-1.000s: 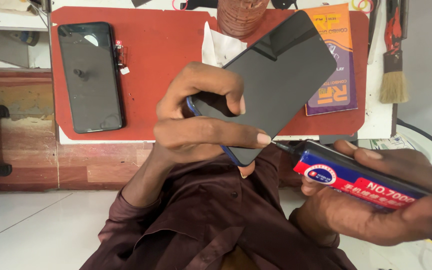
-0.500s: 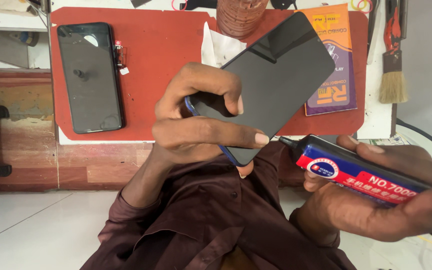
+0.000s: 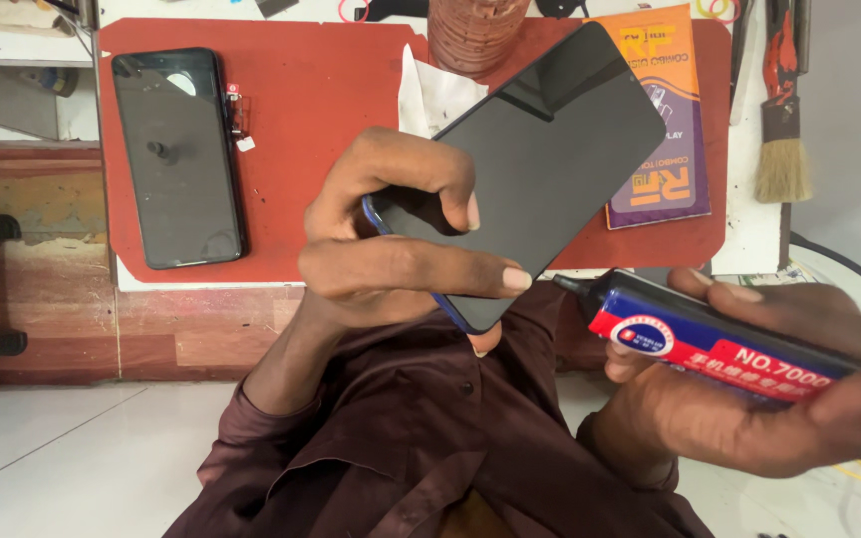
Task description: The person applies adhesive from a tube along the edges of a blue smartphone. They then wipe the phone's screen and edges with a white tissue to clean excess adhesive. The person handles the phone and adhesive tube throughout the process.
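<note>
Red matting [image 3: 331, 120] covers the tabletop [image 3: 749, 249] at the top of the view, with pale floor tiles below. Above it the left hand [image 3: 391, 249] grasps a dark smartphone [image 3: 540, 169] by its lower end, thumb across the glass and fingers curled around the blue edge. The phone's long axis runs diagonally, its free end pointing up and to the right, its screen facing the camera. Its lower corner is hidden behind the fingers. Just right of that corner, the right hand [image 3: 759, 399] is clenched around a glue tube [image 3: 710, 344] with a red and blue label; the tube's black nozzle points left toward the phone's lower edge, close to it but apart. The tube's far end is cut off by the frame. A second dark phone [image 3: 176, 159] lies flat on the mat, well to the left. An orange and purple packet [image 3: 675, 149] sits partly behind the held phone, and a brush [image 3: 781, 130] lies at the right.
</note>
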